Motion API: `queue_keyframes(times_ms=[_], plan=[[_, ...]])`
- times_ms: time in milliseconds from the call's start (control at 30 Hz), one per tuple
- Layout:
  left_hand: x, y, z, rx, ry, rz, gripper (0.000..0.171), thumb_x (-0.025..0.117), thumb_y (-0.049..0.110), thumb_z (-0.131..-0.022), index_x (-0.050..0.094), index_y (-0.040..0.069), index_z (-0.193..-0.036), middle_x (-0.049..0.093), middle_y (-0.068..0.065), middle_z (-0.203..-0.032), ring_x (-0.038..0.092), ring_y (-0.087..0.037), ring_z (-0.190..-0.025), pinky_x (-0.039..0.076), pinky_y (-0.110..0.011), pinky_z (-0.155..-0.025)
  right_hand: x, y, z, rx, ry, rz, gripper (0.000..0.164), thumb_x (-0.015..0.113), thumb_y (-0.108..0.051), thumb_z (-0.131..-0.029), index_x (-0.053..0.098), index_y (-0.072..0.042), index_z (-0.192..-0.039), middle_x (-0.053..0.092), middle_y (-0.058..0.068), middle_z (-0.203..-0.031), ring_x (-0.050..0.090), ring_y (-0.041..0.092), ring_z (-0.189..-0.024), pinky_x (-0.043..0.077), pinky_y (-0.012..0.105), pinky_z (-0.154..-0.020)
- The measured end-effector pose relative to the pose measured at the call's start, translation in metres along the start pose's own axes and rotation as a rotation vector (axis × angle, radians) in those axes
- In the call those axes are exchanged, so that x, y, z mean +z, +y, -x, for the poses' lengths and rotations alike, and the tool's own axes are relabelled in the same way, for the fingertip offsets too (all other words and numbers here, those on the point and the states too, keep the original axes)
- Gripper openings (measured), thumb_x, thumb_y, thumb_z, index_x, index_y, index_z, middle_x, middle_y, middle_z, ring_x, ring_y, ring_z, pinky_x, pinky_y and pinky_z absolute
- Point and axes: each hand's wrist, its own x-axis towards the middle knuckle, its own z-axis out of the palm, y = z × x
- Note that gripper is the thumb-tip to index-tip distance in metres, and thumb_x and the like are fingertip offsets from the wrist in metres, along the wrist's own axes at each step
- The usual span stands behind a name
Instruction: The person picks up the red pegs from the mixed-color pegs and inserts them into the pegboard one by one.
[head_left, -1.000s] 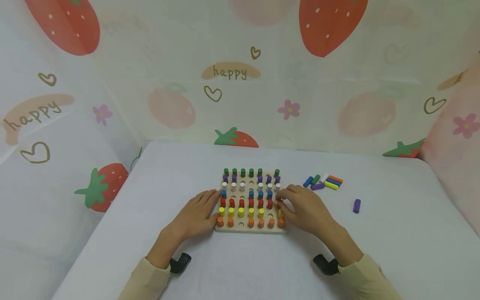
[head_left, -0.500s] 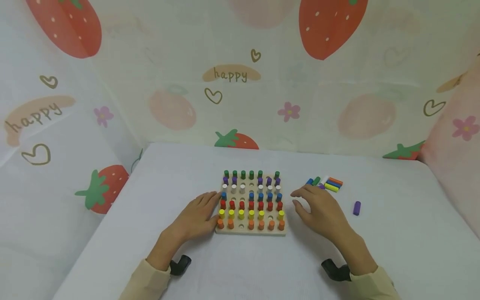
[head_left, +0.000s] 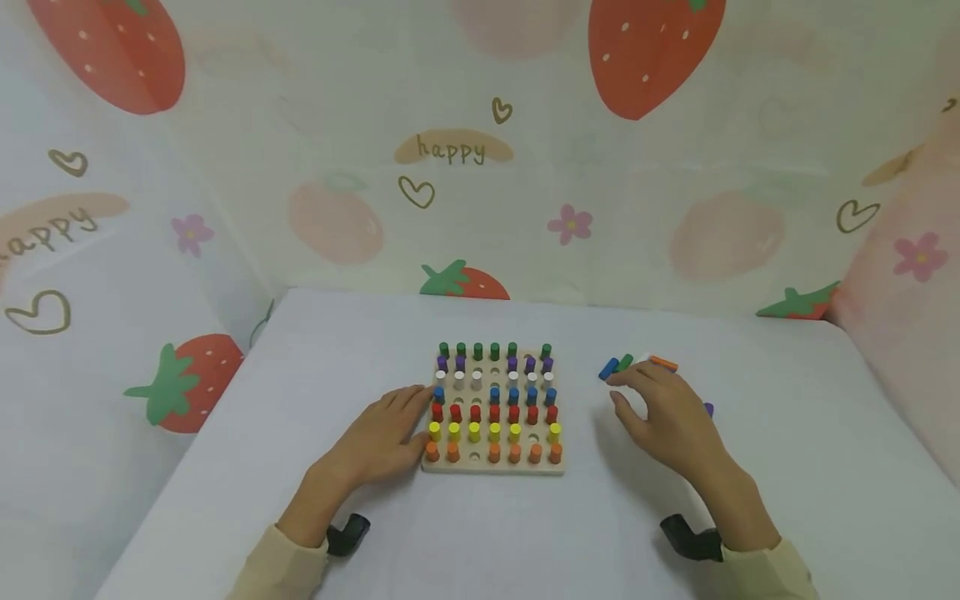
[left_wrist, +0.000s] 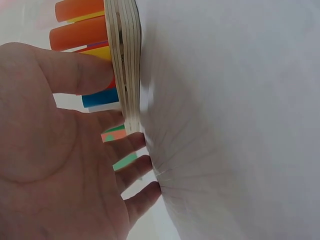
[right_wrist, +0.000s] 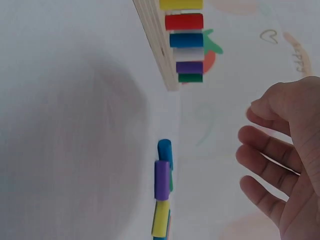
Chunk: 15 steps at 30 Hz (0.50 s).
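A wooden pegboard [head_left: 491, 469] stands in the middle of the table, with upright pegs in rows of green, purple, white, blue, red, yellow and orange. My left hand [head_left: 375, 442] rests against its left side; in the left wrist view the thumb [left_wrist: 90, 75] touches the board's edge [left_wrist: 127, 65] beside the pegs. To the right of the board, my right hand [head_left: 671, 417] hovers over loose pegs, fingers loosely bent and holding nothing. A loose blue peg [head_left: 609, 369] lies near its fingertips. The right wrist view shows purple [right_wrist: 162, 180] and yellow pegs [right_wrist: 160, 218] lying below the hand.
Beyond the right hand lie a green peg [head_left: 624, 362] and an orange peg [head_left: 663, 363]. A separate purple peg [head_left: 708, 409] is mostly hidden behind that hand. Several board holes hold no peg. A strawberry-print cloth [head_left: 630, 167] hangs behind the white table.
My right hand has let go at the board's right edge, where a blue peg now shows at the row's end, and moved right over the loose pegs. My left hand stays at the board.
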Motion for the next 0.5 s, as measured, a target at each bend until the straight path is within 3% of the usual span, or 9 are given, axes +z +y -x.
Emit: queue_keyframes(times_ms=[233,500], plan=[[0.000,-0.002,0.000,-0.001,0.035,0.008,0.063,0.050,0.030,-0.106,0.039,0.008,-0.164,0.043,-0.016,-0.168,0.040,-0.040,-0.157,0.034,-0.062,-0.129,-0.006,0.009,0.005,0.086,-0.012,-0.008,0.016,0.075,-0.007,-0.094,0.078,-0.009,-0.109,0.076,0.007,-0.104,0.071,0.032,-0.100,0.062,0.052,-0.085],[-0.008,-0.007,0.000,0.014,0.126,0.012,0.060,0.053,0.029,-0.105,0.044,0.010,-0.161,0.047,-0.017,-0.165,0.042,-0.039,-0.155,0.036,-0.062,-0.127,-0.009,0.017,0.007,0.045,0.047,-0.009,0.019,0.076,-0.004,-0.091,0.078,-0.008,-0.109,0.075,0.013,-0.112,0.071,0.037,-0.105,0.060,0.057,-0.088]])
